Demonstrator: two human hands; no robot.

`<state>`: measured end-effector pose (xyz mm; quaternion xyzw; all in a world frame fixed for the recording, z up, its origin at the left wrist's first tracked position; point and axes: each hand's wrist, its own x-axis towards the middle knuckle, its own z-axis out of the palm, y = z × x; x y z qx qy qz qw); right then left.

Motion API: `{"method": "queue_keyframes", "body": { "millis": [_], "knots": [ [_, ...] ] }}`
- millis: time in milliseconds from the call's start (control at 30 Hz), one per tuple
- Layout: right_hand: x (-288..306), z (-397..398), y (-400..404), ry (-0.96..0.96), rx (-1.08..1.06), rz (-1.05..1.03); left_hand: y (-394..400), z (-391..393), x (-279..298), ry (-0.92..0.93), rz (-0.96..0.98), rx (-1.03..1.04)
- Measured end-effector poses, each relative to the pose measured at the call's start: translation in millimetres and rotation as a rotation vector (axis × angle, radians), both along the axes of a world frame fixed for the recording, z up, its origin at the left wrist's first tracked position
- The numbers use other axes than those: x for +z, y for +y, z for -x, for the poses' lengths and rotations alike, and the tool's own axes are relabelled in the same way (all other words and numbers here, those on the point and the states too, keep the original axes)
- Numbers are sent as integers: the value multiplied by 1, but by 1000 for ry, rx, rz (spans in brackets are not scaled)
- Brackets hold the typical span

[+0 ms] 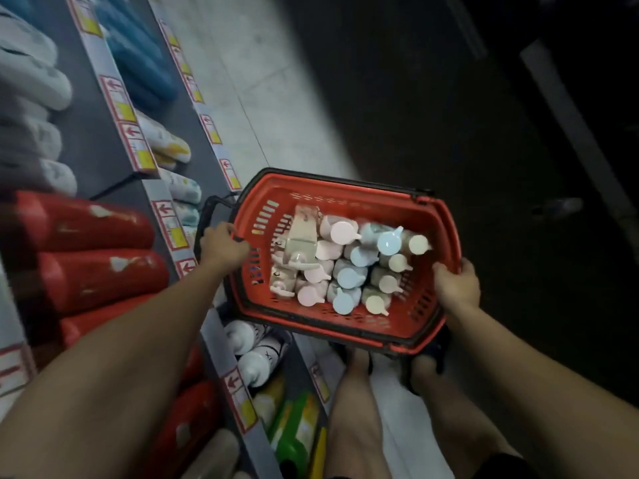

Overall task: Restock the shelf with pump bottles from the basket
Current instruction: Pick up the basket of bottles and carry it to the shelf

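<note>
- The red basket sits at centre frame, carried clear of the floor between both hands, tilted with its long axis running from centre-left down toward lower right.
- Left hand is at the basket's left short end, fingers curled over the rim beside the black handle that has swung out that side; it is gripping the basket.
- Right hand clamps the opposite short end at right of centre, thumb over the rim and fingers wrapped beneath.
- Inside, the pump bottles stand packed in rows, pump heads pointing up at the camera: pink on the left, blue in the middle, cream on the right. One clear packet or bottle lies slanted across the pink row; blur hides which.
- Here is the relation that counts: the bottles lie between the two hands, inside the walls, so neither hand can reach in while both hold the rim.
- The shelf runs along the left edge of the frame, with white bottles just under the basket's lower left corner and red bottles at mid-left.
- The left hand is the nearer one to the shelf, the pink row nearest its fingers.
- Judgement: the basket probably needs setting down, or one hand freed, before any bottle comes out.
</note>
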<state>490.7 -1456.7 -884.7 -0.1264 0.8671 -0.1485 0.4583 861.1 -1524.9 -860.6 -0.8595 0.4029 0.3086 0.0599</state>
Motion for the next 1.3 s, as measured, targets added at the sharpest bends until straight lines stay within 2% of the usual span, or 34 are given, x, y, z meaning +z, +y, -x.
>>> {"method": "queue_keyframes", "body": {
  "millis": [167, 267, 367, 533, 700, 833, 1033, 1300],
  "knots": [
    [-45, -13, 10, 164, -93, 53, -6, -12, -51, 123, 115, 201],
    [-57, -6, 8, 195, -188, 50, -7, -14, -69, 161, 200, 267],
    [-66, 5, 6, 163, -187, 24, -14, -20, -76, 170, 108, 266],
    [-66, 25, 14, 102, -51, -73, -27, -24, -66, 215, 8, 326],
    [-57, 47, 47, 33, -138, -153, -38, 3, -52, 268, -102, 241],
    [-36, 73, 72, -12, -262, -159, -51, 35, -35, 325, -146, 180],
    [30, 112, 118, -15, -468, -125, -66, 104, 22, 334, -240, 33],
    [127, 176, 199, -3, -724, -68, -79, 250, 111, 375, -280, -240]
  ]
}}
